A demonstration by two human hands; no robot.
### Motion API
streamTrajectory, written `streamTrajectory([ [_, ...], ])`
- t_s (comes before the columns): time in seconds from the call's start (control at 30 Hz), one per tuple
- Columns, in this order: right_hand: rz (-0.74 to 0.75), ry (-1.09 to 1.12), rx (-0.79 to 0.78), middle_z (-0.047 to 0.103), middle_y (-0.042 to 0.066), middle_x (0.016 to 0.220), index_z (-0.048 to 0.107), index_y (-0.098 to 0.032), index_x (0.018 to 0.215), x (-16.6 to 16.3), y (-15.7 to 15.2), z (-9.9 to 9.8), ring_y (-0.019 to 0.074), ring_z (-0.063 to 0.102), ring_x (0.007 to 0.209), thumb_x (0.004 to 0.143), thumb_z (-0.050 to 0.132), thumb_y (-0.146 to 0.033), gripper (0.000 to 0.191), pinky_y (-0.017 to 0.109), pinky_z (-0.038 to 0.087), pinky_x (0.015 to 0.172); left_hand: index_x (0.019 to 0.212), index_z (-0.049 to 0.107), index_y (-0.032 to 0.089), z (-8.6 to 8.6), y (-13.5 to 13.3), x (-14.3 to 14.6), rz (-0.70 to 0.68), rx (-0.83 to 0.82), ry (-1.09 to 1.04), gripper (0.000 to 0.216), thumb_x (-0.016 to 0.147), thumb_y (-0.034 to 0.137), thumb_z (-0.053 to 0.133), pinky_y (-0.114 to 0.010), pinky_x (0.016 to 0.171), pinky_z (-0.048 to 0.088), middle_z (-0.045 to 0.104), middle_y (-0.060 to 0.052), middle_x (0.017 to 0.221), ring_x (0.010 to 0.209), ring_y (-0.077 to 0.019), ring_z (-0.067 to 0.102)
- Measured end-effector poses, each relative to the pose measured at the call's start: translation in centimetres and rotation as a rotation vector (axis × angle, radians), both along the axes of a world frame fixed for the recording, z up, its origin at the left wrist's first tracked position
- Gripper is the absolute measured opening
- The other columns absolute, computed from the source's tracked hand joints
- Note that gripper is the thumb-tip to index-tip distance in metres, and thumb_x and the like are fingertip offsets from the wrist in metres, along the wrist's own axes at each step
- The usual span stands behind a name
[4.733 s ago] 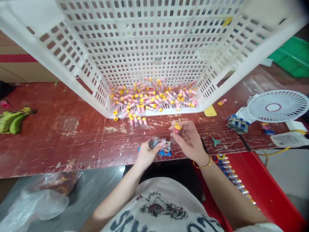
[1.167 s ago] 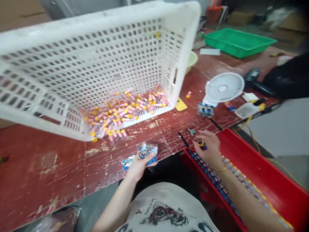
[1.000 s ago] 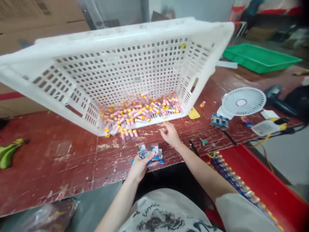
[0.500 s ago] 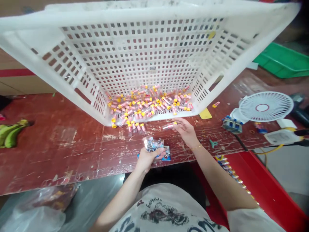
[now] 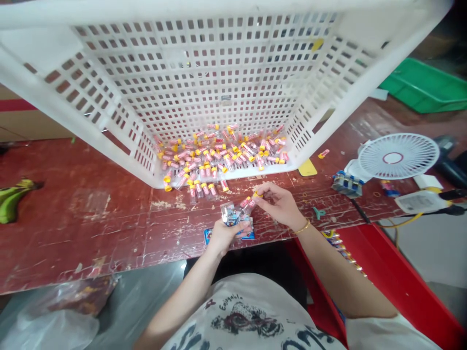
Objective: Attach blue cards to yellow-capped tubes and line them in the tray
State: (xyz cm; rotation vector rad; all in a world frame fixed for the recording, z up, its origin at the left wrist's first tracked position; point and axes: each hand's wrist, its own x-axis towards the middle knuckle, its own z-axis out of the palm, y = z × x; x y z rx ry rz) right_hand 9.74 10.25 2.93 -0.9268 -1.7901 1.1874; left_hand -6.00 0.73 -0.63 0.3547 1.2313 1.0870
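My left hand [image 5: 225, 236] is closed around a small bunch of blue-printed clear packets [image 5: 229, 214] near the table's front edge. Between the thumb and fingers of my right hand [image 5: 280, 205] is a small pink tube with a yellow cap [image 5: 252, 200], held just right of the packets. Another yellow-capped pink tube [image 5: 244, 202] shows beside it, above the packets; what supports it is unclear. More blue packets [image 5: 208, 236] lie under my left hand. Several similar tubes [image 5: 204, 188] lie in front of the basket, and a heap of them [image 5: 226, 151] fills its lower side.
The large white basket [image 5: 146, 182] lies tipped towards me on the red table [image 5: 120, 209]. To the right are a yellow card [image 5: 307, 168], a bundle of blue-and-silver packets [image 5: 346, 184], a white fan [image 5: 398, 157] and a green tray [image 5: 426, 87]. Bananas [image 5: 12, 204] lie at far left.
My right hand has moved left and down, bringing its tube to the packets in my left hand. One more tube lies in front of the basket. My left hand stays nearly in place.
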Motion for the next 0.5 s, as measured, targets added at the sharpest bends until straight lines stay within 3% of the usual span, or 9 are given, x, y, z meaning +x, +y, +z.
streamTrajectory([
  [0.13, 0.021, 0.078, -0.289, 0.064, 0.001, 0.076, 0.059, -0.020, 0.077, -0.2, -0.2, -1.5, 0.0149, 0.062, 0.070, 0.074, 0.069, -0.041, 0.023, 0.033, 0.053, 0.070, 0.095, 0.072, 0.009, 0.5, 0.1, 0.4, -0.023, 0.012, -0.060, 0.044, 0.060, 0.033, 0.084, -0.033, 0.068, 0.059, 0.073, -0.018, 0.098, 0.087, -0.0272, 0.070],
  [0.23, 0.102, 0.112, -0.376, 0.063, 0.000, 0.081, 0.059, -0.020, 0.084, -0.2, -1.5, -3.0, 0.0142, 0.062, 0.074, 0.077, 0.066, -0.043, 0.026, 0.033, 0.054, 0.073, 0.097, 0.072, 0.011, 0.7, 0.5, 0.7, -0.029, -0.028, -0.135, 0.042, 0.065, 0.037, 0.080, -0.031, 0.068, 0.059, 0.073, -0.015, 0.095, 0.086, -0.0248, 0.070],
  [0.33, 0.196, 0.077, -0.280, 0.059, 0.003, 0.100, 0.050, -0.023, 0.106, -0.1, -3.5, -4.6, 0.0163, 0.060, 0.091, 0.069, 0.074, -0.039, 0.047, 0.034, 0.053, 0.080, 0.095, 0.072, 0.011, 0.3, 1.1, 1.3, -0.003, -0.055, -0.190, 0.039, 0.066, 0.036, 0.080, -0.027, 0.065, 0.059, 0.074, -0.013, 0.089, 0.079, -0.0211, 0.070],
  [0.5, 0.068, -0.078, -0.083, 0.046, 0.009, 0.121, 0.036, -0.024, 0.122, 0.4, -5.6, -5.5, 0.0231, 0.054, 0.109, 0.054, 0.085, -0.034, 0.085, 0.041, 0.049, 0.092, 0.089, 0.072, 0.007, 0.4, 1.7, 2.5, -0.013, -0.099, -0.206, 0.039, 0.065, 0.036, 0.081, -0.029, 0.065, 0.059, 0.073, -0.014, 0.082, 0.070, -0.0200, 0.070],
])
